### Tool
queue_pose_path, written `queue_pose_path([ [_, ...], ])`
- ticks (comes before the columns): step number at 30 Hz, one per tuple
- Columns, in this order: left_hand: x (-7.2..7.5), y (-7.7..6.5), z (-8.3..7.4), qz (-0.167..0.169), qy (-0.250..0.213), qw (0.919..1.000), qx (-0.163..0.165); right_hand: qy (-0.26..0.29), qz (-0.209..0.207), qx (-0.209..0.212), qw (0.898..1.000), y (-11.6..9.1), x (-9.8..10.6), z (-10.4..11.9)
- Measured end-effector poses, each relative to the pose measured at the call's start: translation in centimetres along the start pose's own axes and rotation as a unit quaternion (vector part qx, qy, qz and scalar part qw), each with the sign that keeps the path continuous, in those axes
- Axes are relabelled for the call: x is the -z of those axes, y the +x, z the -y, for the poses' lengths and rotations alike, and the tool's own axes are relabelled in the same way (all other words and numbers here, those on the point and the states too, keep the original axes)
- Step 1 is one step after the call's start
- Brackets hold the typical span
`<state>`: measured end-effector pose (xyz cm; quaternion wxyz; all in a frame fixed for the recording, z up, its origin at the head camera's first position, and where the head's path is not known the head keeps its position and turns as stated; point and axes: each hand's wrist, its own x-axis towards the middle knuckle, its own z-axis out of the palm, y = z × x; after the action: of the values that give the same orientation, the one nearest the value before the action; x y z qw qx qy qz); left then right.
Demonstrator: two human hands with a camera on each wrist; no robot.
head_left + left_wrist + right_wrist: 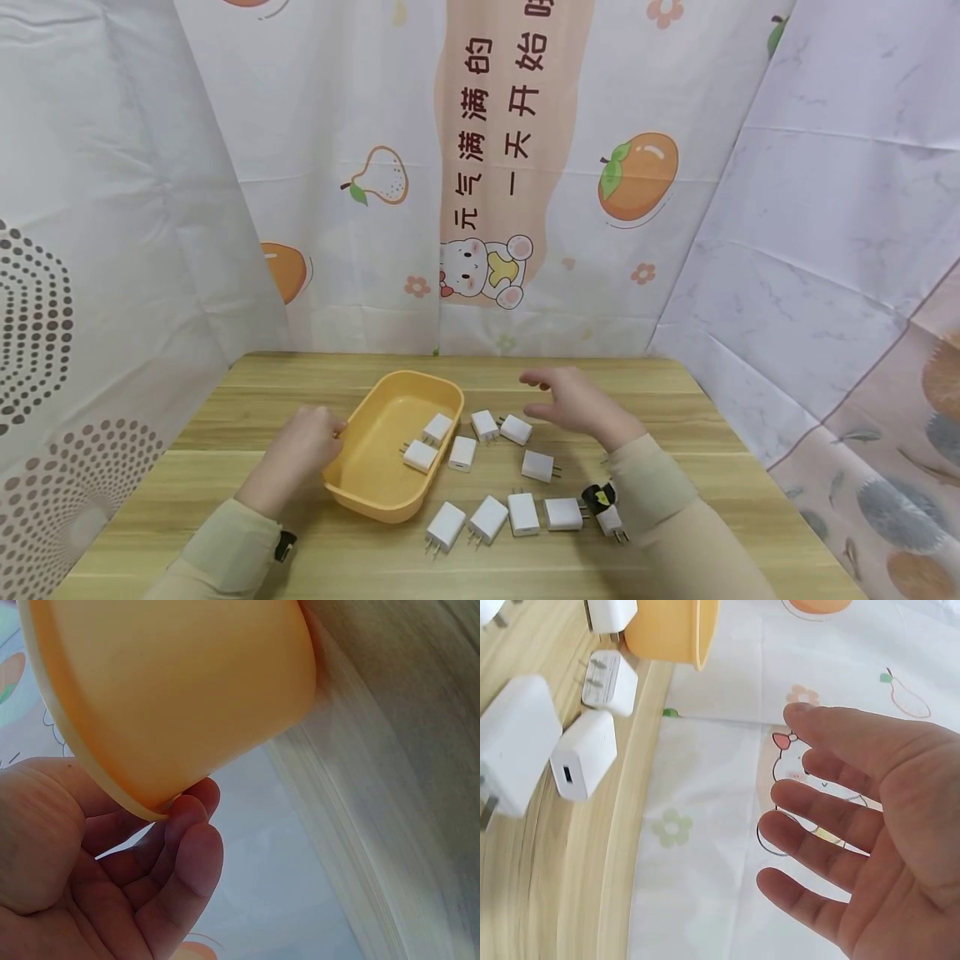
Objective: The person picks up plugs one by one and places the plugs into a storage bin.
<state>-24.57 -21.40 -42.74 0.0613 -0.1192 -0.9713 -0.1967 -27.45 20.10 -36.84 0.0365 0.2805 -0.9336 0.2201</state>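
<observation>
My left hand (303,446) grips the left rim of a yellow plastic tray (375,510). In the left wrist view its fingers (199,859) curl against the outside of the tray wall. Two white USB wall chargers (420,456) lie inside the tray on its right side. My right hand (573,406) hovers over the back right of the table, holding nothing, its fingers apart and loosely bent. Nearest below it lies a white charger (516,429) with its prongs pointing left. Another charger (585,755) shows its USB port in the right wrist view.
Several more white chargers (523,514) lie across the wooden table (630,567), to the right of the tray and in front of it. One charger (611,521) is partly hidden by the right wrist strap. Printed curtains (360,317) stand behind the table and at both sides.
</observation>
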Motion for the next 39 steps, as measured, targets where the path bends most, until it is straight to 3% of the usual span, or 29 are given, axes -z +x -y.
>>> queue_pose_path([
  [7,0.0,0.0,0.0,0.001,-0.002,0.9999,0.011,-0.007,-0.023,-0.005,1.000,-1.6,1.4,-1.5],
  [21,0.0,0.0,-0.1,-0.006,-0.020,0.9998,-0.003,-0.033,-0.033,-0.036,0.998,-4.3,3.3,-5.1],
  [30,0.0,0.2,-0.1,0.010,-0.042,0.9990,0.009,-0.035,-0.012,-0.059,0.998,-5.9,4.2,-6.9],
  [39,0.0,0.4,-0.2,0.007,-0.026,0.9996,-0.012,-0.029,0.026,-0.067,0.997,-7.6,4.4,-8.5],
])
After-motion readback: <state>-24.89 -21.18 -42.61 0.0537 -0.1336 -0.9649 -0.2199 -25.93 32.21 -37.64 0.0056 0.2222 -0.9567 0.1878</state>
